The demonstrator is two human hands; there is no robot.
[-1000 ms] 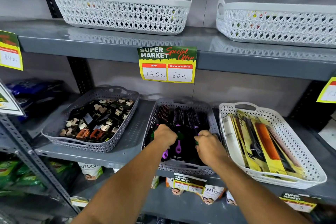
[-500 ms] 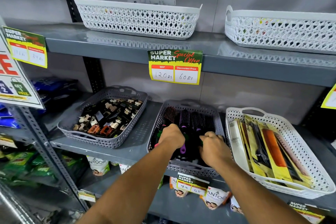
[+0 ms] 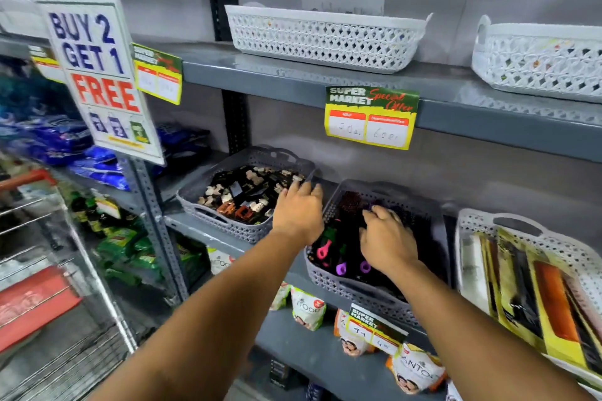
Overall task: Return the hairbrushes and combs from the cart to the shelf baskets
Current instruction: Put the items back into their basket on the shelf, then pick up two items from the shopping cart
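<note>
A grey basket (image 3: 358, 295) on the middle shelf holds several round hairbrushes (image 3: 338, 265) with pink, purple and green handles. My right hand (image 3: 387, 241) lies palm down on the brushes, fingers loose and slightly apart, gripping nothing that I can see. My left hand (image 3: 298, 210) hovers at that basket's left rim with spread, empty fingers. To the right, a white basket (image 3: 472, 221) holds packaged combs (image 3: 527, 286) on yellow cards. The wire cart (image 3: 35, 273) is at the far left, blurred, with a red item in it.
A grey basket of hair clips (image 3: 228, 226) sits left of the brushes. Two white baskets (image 3: 325, 39) (image 3: 537, 65) stand on the upper shelf. A "Buy 2 Get 1 Free" sign (image 3: 97, 75) juts out at the left. Pouches (image 3: 413, 368) fill the shelf below.
Both hands have let go of the brush handles; the left hand has lifted and opened toward the basket's left rim. My view has swung left, bringing the cart and sign into sight.
</note>
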